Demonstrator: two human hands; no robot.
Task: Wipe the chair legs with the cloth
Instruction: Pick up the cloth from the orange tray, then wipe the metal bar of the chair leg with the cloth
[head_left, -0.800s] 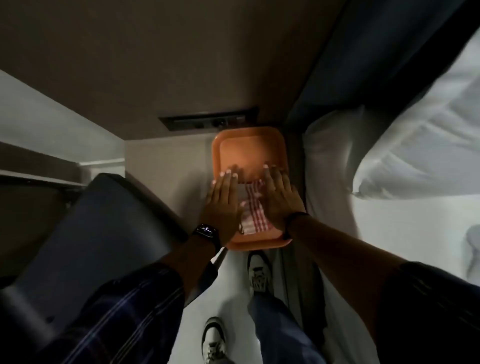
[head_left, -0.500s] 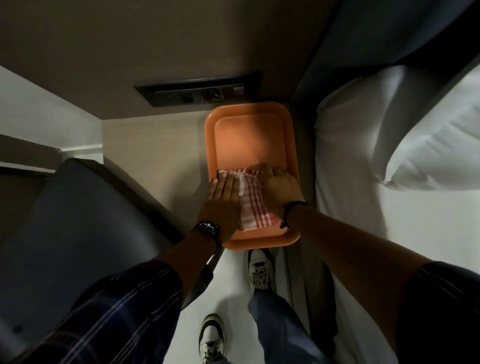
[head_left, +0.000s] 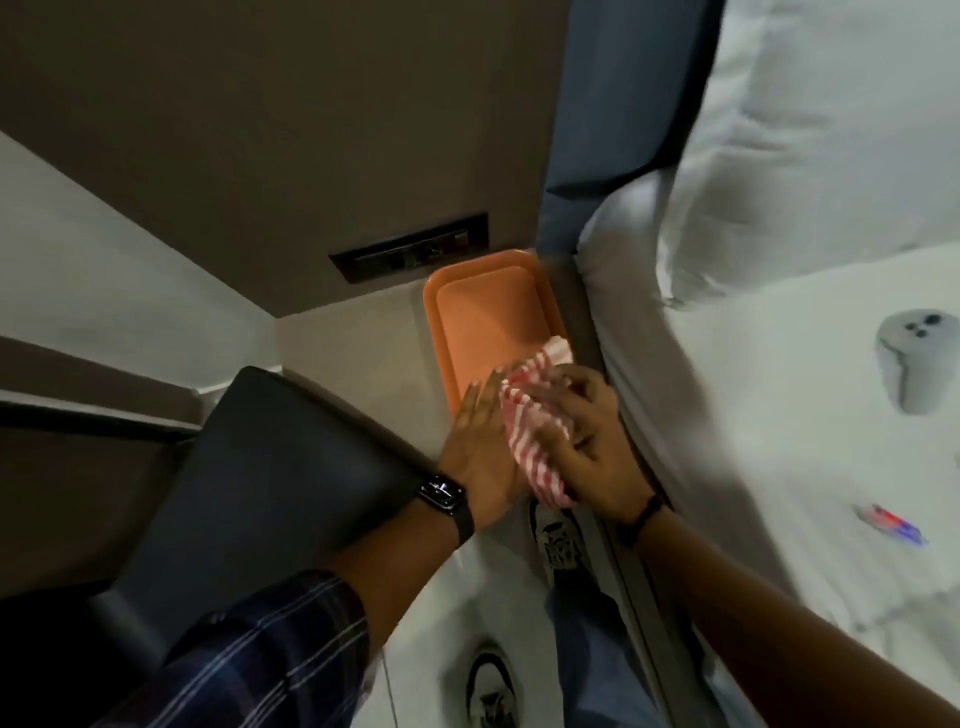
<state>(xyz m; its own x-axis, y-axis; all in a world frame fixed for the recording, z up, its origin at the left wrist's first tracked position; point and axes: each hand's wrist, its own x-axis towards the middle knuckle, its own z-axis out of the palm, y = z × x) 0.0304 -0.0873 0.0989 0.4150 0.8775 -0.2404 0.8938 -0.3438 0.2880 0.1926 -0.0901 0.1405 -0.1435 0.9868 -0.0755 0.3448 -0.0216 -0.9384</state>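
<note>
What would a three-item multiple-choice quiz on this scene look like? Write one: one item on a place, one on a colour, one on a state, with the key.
1. Where does the orange tray sit?
A. On the bed
B. On the ledge between the dark chair and the bed
C. On the floor by the shoes

2. What colours is the cloth?
A. Plain blue
B. Green and yellow
C. Red and white

3. How is the cloth held?
A. Gathered between both hands
B. Lying flat and untouched in the tray
C. Draped over the chair

Key:
1 B, the tray lies on the pale surface under the wall panel, with the chair on one side and the white bed on the other.
2 C, red and white stripes show between the fingers.
3 A, the left hand presses one side and the right hand curls over the other.
</note>
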